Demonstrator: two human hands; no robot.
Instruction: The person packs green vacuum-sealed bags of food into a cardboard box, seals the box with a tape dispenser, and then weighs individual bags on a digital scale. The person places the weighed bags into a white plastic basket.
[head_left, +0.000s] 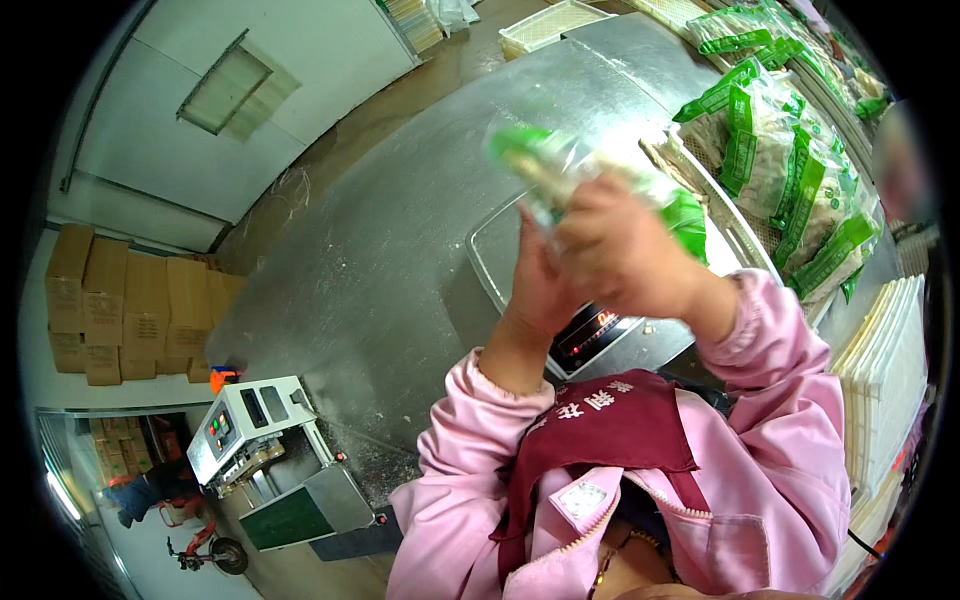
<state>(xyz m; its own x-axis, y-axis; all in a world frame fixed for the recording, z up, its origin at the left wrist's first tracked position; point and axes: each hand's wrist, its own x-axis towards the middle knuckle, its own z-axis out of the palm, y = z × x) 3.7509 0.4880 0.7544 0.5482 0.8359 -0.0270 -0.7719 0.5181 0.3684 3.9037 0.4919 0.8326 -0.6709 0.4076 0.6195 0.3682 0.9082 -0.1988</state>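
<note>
Both of my hands are on one clear plastic bag with green printed bands (682, 217), blurred and holding pale contents. My right hand (622, 247) grips its near side, fingers curled. Lower and to the left, my left hand (541, 281) is against the bag, partly behind my right hand. Beneath them lies a digital scale (592, 337) with a lit red display, its metal platform edge (484, 251) showing at the left. Right of the scale, a white plastic crate (731, 202) stands near more filled green-banded bags (810, 202).
A sealing machine (251, 427) stands at the metal table's (360, 225) lower left end. Cardboard boxes (146, 307) are stacked by the wall. Stacked white trays (881, 375) stand at the right. Another tray (551, 26) lies beyond the table. A person (142, 491) is at the far lower left.
</note>
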